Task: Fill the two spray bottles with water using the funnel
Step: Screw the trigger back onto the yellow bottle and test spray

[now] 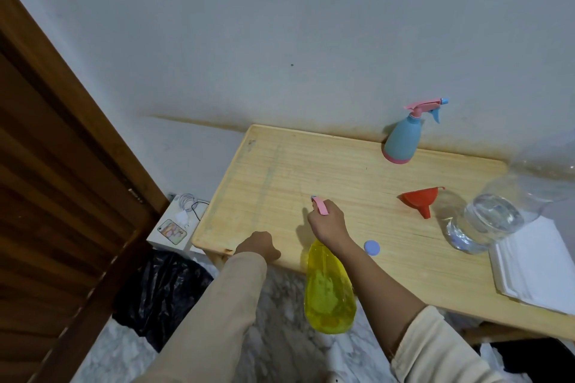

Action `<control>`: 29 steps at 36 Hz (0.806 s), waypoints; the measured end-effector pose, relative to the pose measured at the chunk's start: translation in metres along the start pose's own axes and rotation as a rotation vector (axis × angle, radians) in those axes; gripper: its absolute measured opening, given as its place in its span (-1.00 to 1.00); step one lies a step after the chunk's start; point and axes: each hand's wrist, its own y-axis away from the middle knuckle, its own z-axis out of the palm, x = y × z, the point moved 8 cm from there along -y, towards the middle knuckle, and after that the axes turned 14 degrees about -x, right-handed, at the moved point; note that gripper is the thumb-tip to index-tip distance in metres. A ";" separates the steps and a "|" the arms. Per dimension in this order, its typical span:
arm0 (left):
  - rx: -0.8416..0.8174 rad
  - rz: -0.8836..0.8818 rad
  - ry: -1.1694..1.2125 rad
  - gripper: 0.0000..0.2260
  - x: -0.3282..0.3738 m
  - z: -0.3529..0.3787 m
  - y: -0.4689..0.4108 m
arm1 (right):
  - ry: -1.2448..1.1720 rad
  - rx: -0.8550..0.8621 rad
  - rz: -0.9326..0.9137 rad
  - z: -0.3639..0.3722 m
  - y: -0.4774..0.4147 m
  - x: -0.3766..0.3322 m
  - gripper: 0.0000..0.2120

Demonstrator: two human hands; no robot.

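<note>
The yellow spray bottle (329, 289) hung in the air at the near edge of the wooden table (280, 171), its translucent body out over the floor and its pink sprayer head (320, 206) above the tabletop. The right hand (328, 222) was closed around the neck and trigger of that bottle, bearing it. The left hand (258, 246) rested as a loose fist on the table's near left corner, fingers curled together with nothing seen in them. Just right of the right wrist a small pale blue cap (372, 247) lay flat on the wood. Further right the red funnel (420, 199) lay tipped on its side, spout toward the near edge, and close beside it a clear water bottle (485, 221) leaned, water showing in it. Touching or just next to that bottle, a stack of white paper (535, 267) covered the table's right near corner. The blue spray bottle (404, 137) stood upright well apart at the far edge, against the white wall (280, 25), its pink sprayer fitted. The left and middle of the tabletop lay bare. Left of the table stood a low white stand (161, 238) with a charger and cable (188, 207); nearer, a black plastic bag (161, 286) sat on the marbled floor beside a brown wooden door (46, 196).
</note>
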 end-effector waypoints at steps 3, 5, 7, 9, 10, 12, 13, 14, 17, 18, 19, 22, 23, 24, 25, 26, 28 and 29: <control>-0.011 0.008 -0.021 -0.76 -0.002 0.001 0.002 | 0.009 -0.019 0.051 0.005 0.000 0.007 -0.85; -0.017 0.001 -0.031 -0.75 -0.003 0.002 0.003 | 0.014 -0.020 0.061 0.008 0.002 0.007 -0.85; -0.019 -0.005 -0.031 -0.75 -0.005 0.002 0.005 | 0.036 -0.016 0.041 0.010 0.003 0.004 -0.79; -0.015 0.003 -0.034 -0.70 -0.007 0.002 0.005 | 0.065 -0.011 0.009 0.012 0.005 0.000 -0.82; -0.010 0.006 -0.038 -0.67 -0.008 0.002 0.005 | 0.074 -0.002 -0.009 0.012 0.007 -0.003 -0.86; -0.007 0.007 -0.037 -0.66 -0.010 0.002 0.005 | 0.085 0.015 -0.043 0.012 0.010 -0.008 -0.92; -0.005 0.007 -0.031 -0.66 -0.011 0.002 0.006 | 0.084 0.022 -0.055 0.012 0.011 -0.010 -0.92; -0.001 0.007 -0.026 -0.66 -0.013 0.002 0.006 | 0.079 0.029 -0.069 0.011 0.012 -0.012 -0.92; -0.001 0.012 -0.030 -0.66 -0.017 0.001 0.007 | 0.065 0.055 -0.086 0.009 0.016 -0.016 -0.89; -0.003 0.015 -0.036 -0.66 -0.018 0.001 0.008 | 0.065 0.062 -0.093 0.009 0.017 -0.018 -0.88; -0.003 0.018 -0.042 -0.66 -0.019 0.001 0.009 | 0.062 0.066 -0.101 0.010 0.018 -0.019 -0.86; -0.003 0.024 -0.054 -0.68 -0.023 0.001 0.013 | 0.057 0.079 -0.114 0.011 0.022 -0.023 -0.82; -0.005 0.030 -0.054 -0.68 -0.024 0.002 0.014 | 0.058 0.085 -0.115 0.012 0.024 -0.023 -0.84; -0.007 0.038 -0.050 -0.68 -0.025 0.002 0.015 | 0.057 0.091 -0.118 0.012 0.025 -0.023 -0.86; -0.008 0.046 -0.045 -0.67 -0.025 0.002 0.016 | 0.053 0.098 -0.122 0.012 0.027 -0.023 -0.88; -0.008 0.057 -0.041 -0.67 -0.025 0.001 0.018 | 0.052 0.107 -0.128 0.012 0.029 -0.025 -0.90; -0.018 0.087 -0.024 -0.67 -0.022 -0.001 0.024 | 0.063 0.130 -0.141 0.009 0.032 -0.030 -0.92; -0.032 0.113 -0.017 -0.69 -0.017 -0.002 0.028 | 0.072 0.147 -0.151 0.006 0.034 -0.034 -0.93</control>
